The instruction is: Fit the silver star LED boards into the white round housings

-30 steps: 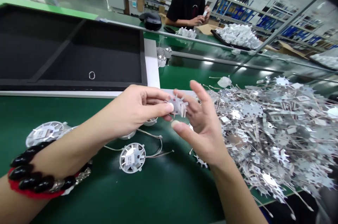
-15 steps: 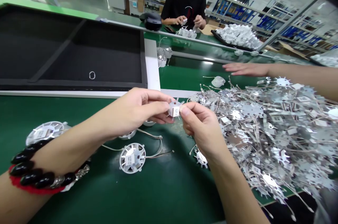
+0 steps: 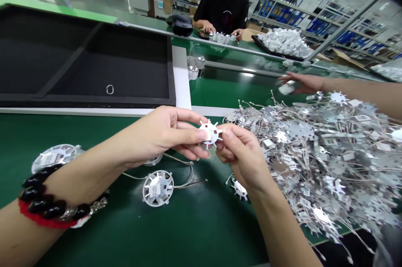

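While left hand grips spoked disc, right fingers pinch spoke.

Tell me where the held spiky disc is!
In the head view, the spiky disc is central, between left hand and right hand, left of the pile.

- The bench was green.
- Rings lay left.
- A tray lay behind them.
- A heap of plates lay right.
- One plate lay near it.
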A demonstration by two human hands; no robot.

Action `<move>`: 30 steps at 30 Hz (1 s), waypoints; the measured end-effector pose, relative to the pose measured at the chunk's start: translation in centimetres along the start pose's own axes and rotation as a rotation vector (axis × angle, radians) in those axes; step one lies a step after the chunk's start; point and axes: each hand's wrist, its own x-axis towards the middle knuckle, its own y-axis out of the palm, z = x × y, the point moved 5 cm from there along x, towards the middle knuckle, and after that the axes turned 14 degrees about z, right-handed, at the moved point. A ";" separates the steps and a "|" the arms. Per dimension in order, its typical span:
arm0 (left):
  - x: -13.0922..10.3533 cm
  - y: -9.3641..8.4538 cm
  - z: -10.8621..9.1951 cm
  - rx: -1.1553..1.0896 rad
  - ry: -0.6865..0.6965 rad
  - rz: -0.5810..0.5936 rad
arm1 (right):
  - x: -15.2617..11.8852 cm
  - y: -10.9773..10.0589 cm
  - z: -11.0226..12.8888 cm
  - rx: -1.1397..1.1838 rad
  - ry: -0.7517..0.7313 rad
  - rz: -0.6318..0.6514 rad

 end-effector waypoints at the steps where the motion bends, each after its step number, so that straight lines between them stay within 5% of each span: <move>1: 0.0 0.0 0.0 0.007 -0.008 -0.001 | 0.1 0.1 0.0 0.021 0.004 0.008; 13: -0.4 0.4 -0.1 0.005 -0.049 0.141 | -0.1 0.4 -0.1 0.028 0.017 -0.027; 24: -0.5 -0.6 -0.9 0.256 -0.065 0.048 | 0.0 0.8 0.9 -0.249 -0.013 -0.145; 30: -0.5 -1.7 -1.1 0.295 -0.041 -0.019 | -0.7 1.2 1.6 -0.541 -0.164 -0.212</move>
